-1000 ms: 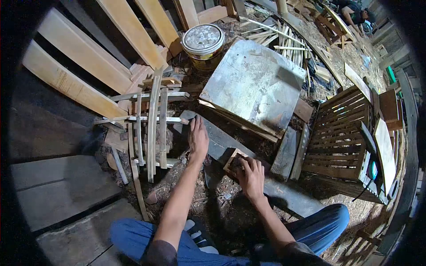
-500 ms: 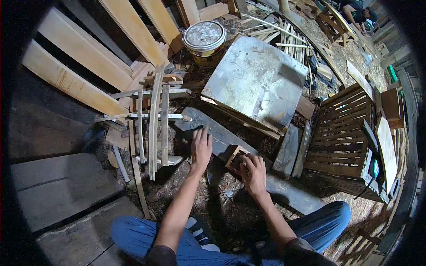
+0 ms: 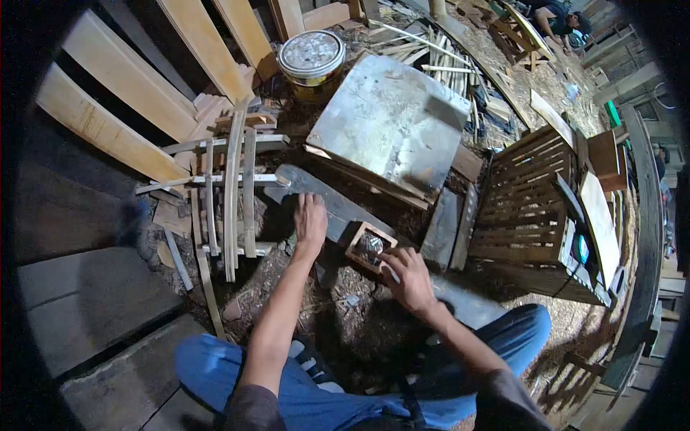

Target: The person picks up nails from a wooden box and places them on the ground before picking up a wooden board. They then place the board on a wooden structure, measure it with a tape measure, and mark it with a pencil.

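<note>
My left hand (image 3: 310,221) lies flat, palm down, on a long dark plank (image 3: 338,208) that runs diagonally across the dirt floor. My right hand (image 3: 410,279) is lifted just off a small open wooden box (image 3: 369,246) of small metal pieces that sits on the same plank; its fingers are curled together as if pinching something too small to make out. A frame of thin pale wooden slats (image 3: 230,190) lies just left of my left hand.
A square metal sheet (image 3: 392,122) lies beyond the plank, a lidded tin can (image 3: 311,56) behind it. A slatted wooden crate (image 3: 535,208) stands at right. Pale planks (image 3: 122,129) lean at left. My knees in blue trousers (image 3: 215,373) are below. Another person (image 3: 553,18) crouches far back.
My right hand has drawn back out of the small box towards me. My left hand slid slightly nearer along the plank, and the view shifted a little.
</note>
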Motion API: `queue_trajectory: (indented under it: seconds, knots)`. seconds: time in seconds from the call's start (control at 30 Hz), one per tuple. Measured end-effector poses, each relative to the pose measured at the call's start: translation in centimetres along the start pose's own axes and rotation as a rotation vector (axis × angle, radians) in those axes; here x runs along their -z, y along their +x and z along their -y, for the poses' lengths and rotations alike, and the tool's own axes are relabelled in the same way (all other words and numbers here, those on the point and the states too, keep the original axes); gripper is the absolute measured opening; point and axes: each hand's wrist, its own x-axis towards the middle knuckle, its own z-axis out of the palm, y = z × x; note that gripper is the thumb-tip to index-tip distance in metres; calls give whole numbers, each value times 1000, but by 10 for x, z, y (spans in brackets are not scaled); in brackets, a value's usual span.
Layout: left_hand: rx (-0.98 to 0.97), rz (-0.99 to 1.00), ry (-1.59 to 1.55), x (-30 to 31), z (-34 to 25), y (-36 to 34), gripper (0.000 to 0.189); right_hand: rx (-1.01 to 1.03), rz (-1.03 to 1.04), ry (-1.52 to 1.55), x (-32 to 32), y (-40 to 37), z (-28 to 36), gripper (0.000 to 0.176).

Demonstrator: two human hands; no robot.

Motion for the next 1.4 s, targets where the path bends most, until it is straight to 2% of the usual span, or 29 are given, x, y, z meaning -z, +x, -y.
queue_trajectory:
  seconds: [0.07,0.13,0.17,0.2,0.27,0.3,0.4,0.57,0.63,0.73,0.8,0.87,0.9,0.93,0.97,1.0,1.07,1.1,1.13,1.2,1.23,1.27,1.33,1.4]
  knots:
    - [1,32,-203,18,-14,-18,14,-35,62,30,16,-7,-6,42]
    - [-177,-148,-359,21,-38,-42,16,-86,-39,86,18,-14,-14,34]
    - [-211,-80,-429,31,-57,-51,15,-147,-81,94,11,-21,-22,34]
    - [-316,-66,-454,14,-62,-60,15,-210,-120,105,3,-28,-29,34]
    - [-414,-10,-259,33,-79,-74,12,-239,-205,200,-2,-30,-24,33]
    - [-431,-55,-282,27,-79,-77,9,-185,-250,261,5,-26,-11,32]
    - [-316,23,-210,25,-79,-83,13,-102,-160,275,-3,-31,-10,34]
    - [-298,-2,-234,60,-84,-87,16,-198,-84,269,-30,-50,-22,34]
    - [-226,51,-283,102,-88,-110,16,-222,-26,293,-37,-56,-18,34]
    - [-173,81,-296,121,-55,-173,17,-172,52,288,-68,-67,-11,34]
    - [-130,109,-299,110,-36,-202,19,-87,127,159,-86,-76,-4,28]
    - [0,114,-248,83,-16,-228,26,-20,98,99,-122,-92,-12,29]
    - [-82,22,-202,61,-3,-232,31,-73,231,89,-127,-97,-11,28]
    - [-65,90,-248,56,-2,-232,30,-127,355,71,-131,-98,-11,27]
    - [-64,154,-267,54,1,-234,30,-74,224,88,-135,-104,-8,25]
    - [-65,224,-289,50,5,-239,29,-80,233,77,-141,-107,-5,25]
    - [-59,279,-284,39,11,-254,30,-314,152,73,-156,-119,7,23]
    - [-67,314,-258,34,15,-255,30,-293,10,58,-179,-131,2,23]
    - [-67,306,-265,31,17,-254,30,-288,8,49,-180,-131,10,23]
    - [-95,248,-306,23,10,-254,32,-468,-100,28,-179,-137,24,27]
    - [-83,223,-293,22,5,-253,32,-429,-193,62,-190,-142,14,29]
    - [-82,221,-302,22,1,-253,32,-428,-191,53,-198,-147,4,29]
    - [-100,228,-341,30,-6,-248,32,-242,-204,-66,-199,-142,-9,27]
    - [-100,198,-343,23,-7,-248,32,-212,-227,-80,-201,-131,-16,25]
